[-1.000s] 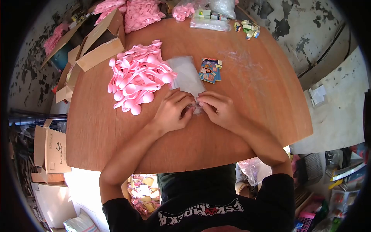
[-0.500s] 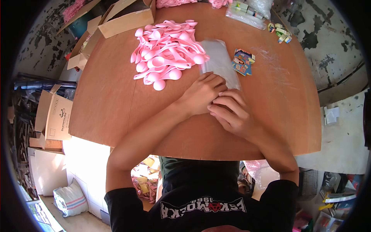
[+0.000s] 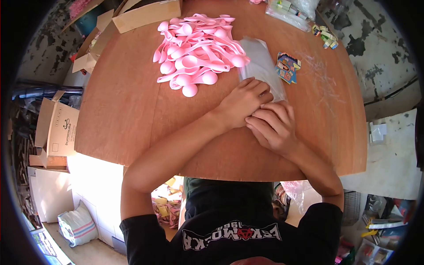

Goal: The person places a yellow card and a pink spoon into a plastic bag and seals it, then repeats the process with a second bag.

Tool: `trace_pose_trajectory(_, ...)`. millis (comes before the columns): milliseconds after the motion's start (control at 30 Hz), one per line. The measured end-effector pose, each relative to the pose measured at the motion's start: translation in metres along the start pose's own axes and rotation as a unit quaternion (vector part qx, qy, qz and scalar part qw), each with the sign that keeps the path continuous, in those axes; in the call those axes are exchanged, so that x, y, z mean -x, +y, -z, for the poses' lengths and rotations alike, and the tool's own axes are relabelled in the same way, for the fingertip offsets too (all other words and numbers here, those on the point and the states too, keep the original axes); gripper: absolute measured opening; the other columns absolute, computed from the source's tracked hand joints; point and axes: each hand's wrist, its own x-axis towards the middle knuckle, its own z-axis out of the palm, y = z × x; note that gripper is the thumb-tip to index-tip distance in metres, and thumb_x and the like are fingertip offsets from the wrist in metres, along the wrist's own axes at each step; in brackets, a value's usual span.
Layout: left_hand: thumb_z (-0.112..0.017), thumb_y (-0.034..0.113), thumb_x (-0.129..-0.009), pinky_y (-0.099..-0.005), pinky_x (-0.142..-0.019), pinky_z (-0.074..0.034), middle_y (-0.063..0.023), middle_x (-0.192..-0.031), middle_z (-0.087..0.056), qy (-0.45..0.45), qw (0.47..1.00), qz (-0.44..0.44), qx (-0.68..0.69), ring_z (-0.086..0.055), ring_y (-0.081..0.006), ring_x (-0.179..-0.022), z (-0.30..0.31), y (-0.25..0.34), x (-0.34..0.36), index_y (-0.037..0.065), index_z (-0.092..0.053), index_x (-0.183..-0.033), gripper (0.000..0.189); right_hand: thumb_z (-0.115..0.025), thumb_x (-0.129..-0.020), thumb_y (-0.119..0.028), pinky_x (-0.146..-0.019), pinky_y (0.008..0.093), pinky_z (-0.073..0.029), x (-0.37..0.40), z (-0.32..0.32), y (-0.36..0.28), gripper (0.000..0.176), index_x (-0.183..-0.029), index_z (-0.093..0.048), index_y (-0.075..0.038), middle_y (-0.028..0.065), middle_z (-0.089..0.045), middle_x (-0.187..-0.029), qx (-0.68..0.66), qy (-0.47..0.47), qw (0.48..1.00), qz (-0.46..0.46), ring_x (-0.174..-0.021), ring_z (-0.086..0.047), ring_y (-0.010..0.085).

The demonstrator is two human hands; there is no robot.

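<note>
My left hand (image 3: 245,101) lies at the near end of a stack of clear plastic bags (image 3: 261,66), its fingers curled. Against it is my right hand (image 3: 274,126), with fingers bent and their tips together. Whatever is between the fingers of either hand is too small or hidden to make out. A heap of pink plastic spoons (image 3: 194,57) lies to the left of the bags. On the right of the bags rests a blue printed card packet (image 3: 288,67).
The brown wooden table (image 3: 119,106) has an open cardboard box (image 3: 148,15) at its far left edge. At the far right are a plastic-wrapped pack (image 3: 289,15) and several small boxes (image 3: 326,37). Another carton (image 3: 62,128) stands left of the table.
The view has shifted a little, so the table items appear further right and the heap slightly higher. Both hands stay together near the bags, with only slight finger movement.
</note>
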Motion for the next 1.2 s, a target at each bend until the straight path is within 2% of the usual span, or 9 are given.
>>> trace_pose_trajectory(367, -0.074, 0.019, -0.062, -0.0457, -0.102, -0.041, -0.0122, -0.111, -0.056, -0.014, 1.000, 0.006, -0.023, -0.055, -0.0329, -0.108, 0.003, 0.003, -0.002, 0.005, -0.062, -0.104, 0.046, -0.078, -0.072, -0.013, -0.076, 0.0388, -0.042, 0.008, -0.003, 0.003, 0.016, -0.084, -0.068, -0.009, 0.0011, -0.062, -0.086, -0.039, -0.005, 0.999, 0.007, -0.085, -0.059, 0.0202)
trace_pose_trajectory(700, -0.070, 0.013, -0.070, -0.0442, -0.096, -0.045, -0.0119, -0.110, -0.058, 0.007, 1.000, 0.003, -0.022, -0.056, -0.0330, -0.107, -0.001, 0.002, -0.003, 0.004, -0.062, -0.105, 0.036, -0.074, -0.072, -0.008, -0.080, 0.0387, -0.043, -0.002, 0.016, 0.019, 0.018, -0.089, -0.069, -0.007, 0.0036, -0.063, -0.091, -0.055, 0.021, 0.998, -0.012, -0.088, -0.059, 0.0224)
trace_pose_trajectory(767, -0.068, 0.008, -0.076, -0.0445, -0.094, -0.046, -0.0118, -0.110, -0.058, 0.027, 1.000, 0.016, -0.001, -0.057, -0.0338, -0.104, 0.000, 0.006, -0.002, 0.004, -0.062, -0.106, 0.032, -0.066, -0.069, -0.001, -0.081, 0.0396, -0.043, 0.001, 0.024, 0.035, 0.033, -0.102, -0.068, -0.006, 0.0079, -0.064, -0.098, -0.035, 0.053, 0.992, -0.106, -0.089, -0.059, 0.0263)
trace_pose_trajectory(800, -0.068, 0.008, -0.076, -0.0445, -0.094, -0.046, -0.0118, -0.110, -0.058, 0.028, 1.000, 0.015, -0.001, -0.057, -0.0338, -0.104, 0.000, 0.007, -0.002, 0.004, -0.062, -0.106, 0.032, -0.066, -0.069, -0.001, -0.081, 0.0396, -0.043, 0.001, 0.028, 0.040, 0.033, -0.102, -0.068, -0.006, 0.0079, -0.064, -0.098, -0.035, 0.054, 0.992, -0.105, -0.089, -0.059, 0.0263)
trace_pose_trajectory(867, -0.068, 0.007, -0.078, -0.0445, -0.093, -0.047, -0.0127, -0.111, -0.058, 0.009, 1.000, 0.021, -0.009, -0.057, -0.0345, -0.104, 0.002, 0.008, -0.004, 0.004, -0.061, -0.114, 0.036, -0.059, -0.065, 0.002, -0.083, 0.0394, -0.043, 0.002, 0.034, 0.049, 0.049, -0.113, -0.064, -0.005, 0.0119, -0.064, -0.105, -0.021, 0.015, 0.982, -0.189, -0.089, -0.059, 0.0308)
trace_pose_trajectory(933, -0.068, 0.007, -0.078, -0.0441, -0.093, -0.048, -0.0132, -0.111, -0.058, 0.003, 1.000, 0.031, -0.003, -0.057, -0.0347, -0.104, 0.006, 0.011, -0.006, 0.005, -0.060, -0.118, 0.041, -0.065, -0.071, -0.001, -0.082, 0.0386, -0.045, 0.012, 0.029, 0.057, 0.049, -0.119, -0.060, -0.002, 0.0155, -0.063, -0.111, -0.028, -0.005, 0.981, -0.194, -0.089, -0.060, 0.0310)
trace_pose_trajectory(1000, -0.068, 0.006, -0.078, -0.0437, -0.092, -0.048, -0.0136, -0.111, -0.057, -0.008, 0.999, 0.040, 0.005, -0.057, -0.0348, -0.105, 0.007, 0.014, -0.007, 0.005, -0.059, -0.122, 0.045, -0.069, -0.078, -0.004, -0.079, 0.0376, -0.048, 0.022, 0.018, 0.057, 0.039, -0.116, -0.062, -0.001, 0.0158, -0.065, -0.104, -0.178, 0.037, 0.931, -0.316, -0.090, -0.061, 0.0285)
trace_pose_trajectory(1100, -0.067, 0.006, -0.078, -0.0443, -0.092, -0.048, -0.0141, -0.112, -0.057, -0.020, 0.998, 0.052, -0.001, -0.057, -0.0351, -0.106, 0.008, 0.015, -0.009, 0.007, -0.056, -0.129, 0.052, -0.069, -0.084, -0.006, -0.076, 0.0370, -0.050, 0.028, 0.015, 0.061, 0.026, -0.109, -0.065, 0.000, 0.0140, -0.067, -0.095, -0.199, 0.030, 0.899, -0.389, -0.091, -0.062, 0.0255)
trace_pose_trajectory(1200, -0.067, 0.005, -0.079, -0.0457, -0.096, -0.047, -0.0148, -0.112, -0.058, -0.032, 0.998, 0.054, -0.014, -0.058, -0.0346, -0.106, 0.009, 0.017, -0.009, 0.007, -0.055, -0.130, 0.052, -0.067, -0.084, -0.002, -0.077, 0.0381, -0.047, 0.027, 0.019, 0.060, 0.017, -0.101, -0.068, -0.003, 0.0088, -0.067, -0.087, -0.182, 0.058, 0.903, -0.386, -0.088, -0.062, 0.0244)
